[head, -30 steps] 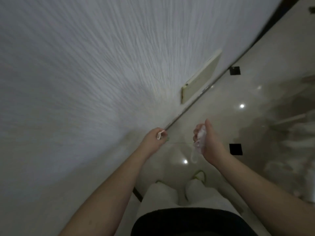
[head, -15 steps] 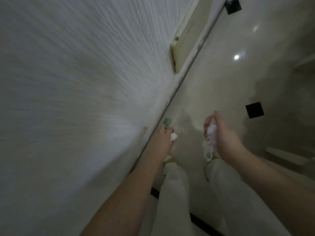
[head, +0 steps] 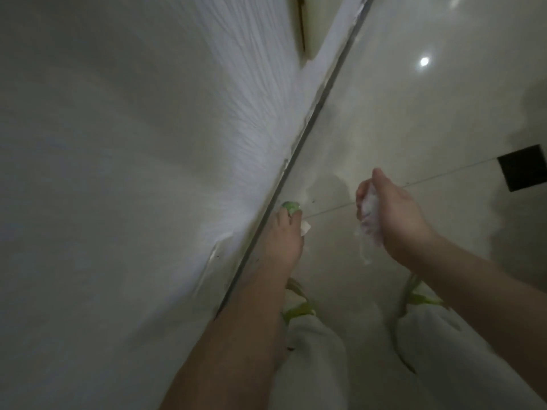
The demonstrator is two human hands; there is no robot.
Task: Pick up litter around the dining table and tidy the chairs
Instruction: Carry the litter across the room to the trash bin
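Dim, soft and motion-blurred; a lamp glares on the glossy floor (head: pixel 414 119); edges warp.

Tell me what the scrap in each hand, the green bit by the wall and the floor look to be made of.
Right hand grips a crumpled wad: thin clear plastic film, going by its translucent, wrinkled look. Left hand holds a white scrap: matte, probably paper or tissue. Green bit at its fingertips: too blurred to tell. Floor: glossy polished tile, with lamp reflections and a joint line.
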